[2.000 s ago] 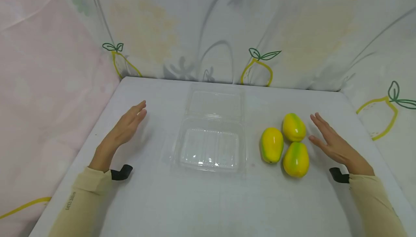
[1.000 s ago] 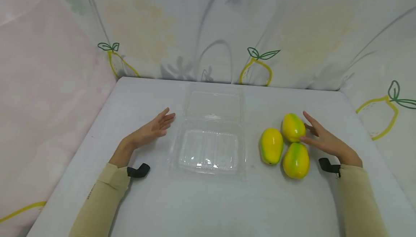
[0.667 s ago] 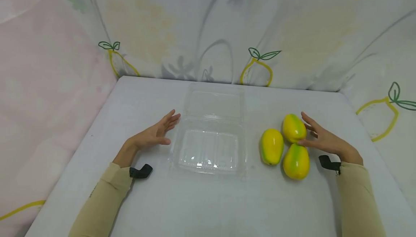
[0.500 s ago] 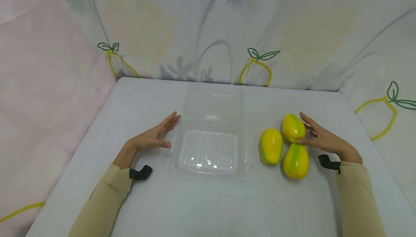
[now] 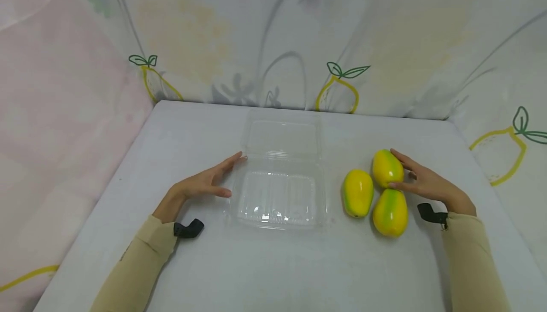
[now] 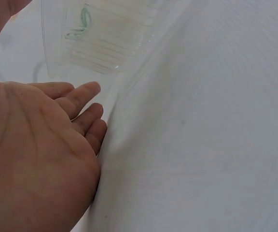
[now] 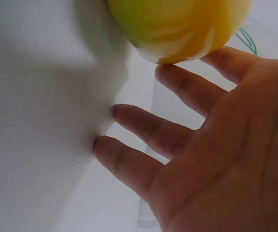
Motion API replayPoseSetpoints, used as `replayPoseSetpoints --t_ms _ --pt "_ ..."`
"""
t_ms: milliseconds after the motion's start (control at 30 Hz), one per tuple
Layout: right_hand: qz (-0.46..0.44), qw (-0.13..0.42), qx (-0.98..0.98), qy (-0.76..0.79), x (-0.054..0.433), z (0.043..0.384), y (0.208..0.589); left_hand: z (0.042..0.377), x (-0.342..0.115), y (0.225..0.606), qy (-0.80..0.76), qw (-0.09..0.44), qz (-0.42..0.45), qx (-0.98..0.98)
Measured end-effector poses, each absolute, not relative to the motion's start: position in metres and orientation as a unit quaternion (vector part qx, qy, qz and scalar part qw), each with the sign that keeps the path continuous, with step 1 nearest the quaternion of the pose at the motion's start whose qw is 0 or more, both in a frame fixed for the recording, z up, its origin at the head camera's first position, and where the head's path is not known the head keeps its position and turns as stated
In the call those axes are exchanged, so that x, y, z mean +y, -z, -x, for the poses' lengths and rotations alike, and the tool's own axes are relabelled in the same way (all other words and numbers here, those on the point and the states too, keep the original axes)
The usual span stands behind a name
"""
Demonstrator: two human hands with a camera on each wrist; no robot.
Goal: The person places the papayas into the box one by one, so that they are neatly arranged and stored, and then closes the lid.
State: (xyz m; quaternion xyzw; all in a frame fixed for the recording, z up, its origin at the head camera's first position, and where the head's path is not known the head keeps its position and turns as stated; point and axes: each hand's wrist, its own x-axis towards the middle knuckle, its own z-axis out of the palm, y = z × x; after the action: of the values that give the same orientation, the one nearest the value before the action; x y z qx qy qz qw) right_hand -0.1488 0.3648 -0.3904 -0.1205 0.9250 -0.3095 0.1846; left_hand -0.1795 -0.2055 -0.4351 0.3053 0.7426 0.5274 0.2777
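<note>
In the head view three glossy yellow papayas with green streaks lie on the table: the far papaya, the near papaya and the left papaya. My right hand reaches round the far papaya's right side, thumb at its near side and index finger at its far side. The right wrist view shows spread, fairly straight fingers touching the papaya. A clear plastic clamshell box lies with its lid folded back. My left hand, fingers extended, touches its left edge.
The white table bears the box at the centre and the papayas on the right. Behind it hangs a lemon-print cloth, and a pinkish cloth runs along the left side.
Both hands have moved inward, the left to the box's edge and the right around the far papaya. The box has shifted slightly right since half a second ago. The papayas stay in place.
</note>
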Motion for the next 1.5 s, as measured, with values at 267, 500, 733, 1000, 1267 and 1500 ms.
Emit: replayPoseSetpoints --t_ms 267,500,733,1000,1267,1500 --pt "0.105 0.151 0.938 0.295 0.367 0.146 0.388 0.180 -0.204 0.439 -0.522 0.276 -0.332 0.736" --pt "0.093 0.116 0.945 0.292 0.368 0.144 0.378 0.180 -0.204 0.440 -0.516 0.269 -0.354 0.732" --pt "0.091 0.073 0.947 0.300 0.363 0.140 0.369 0.181 -0.203 0.438 -0.510 0.262 -0.366 0.733" --pt "0.117 0.050 0.943 0.307 0.353 0.137 0.364 0.182 -0.203 0.437 -0.510 0.265 -0.363 0.733" --pt "0.160 0.015 0.935 0.316 0.344 0.137 0.361 0.182 -0.203 0.438 -0.508 0.265 -0.360 0.736" --pt "0.211 -0.020 0.925 0.316 0.322 0.132 0.355 0.184 -0.205 0.440 -0.507 0.263 -0.366 0.735"
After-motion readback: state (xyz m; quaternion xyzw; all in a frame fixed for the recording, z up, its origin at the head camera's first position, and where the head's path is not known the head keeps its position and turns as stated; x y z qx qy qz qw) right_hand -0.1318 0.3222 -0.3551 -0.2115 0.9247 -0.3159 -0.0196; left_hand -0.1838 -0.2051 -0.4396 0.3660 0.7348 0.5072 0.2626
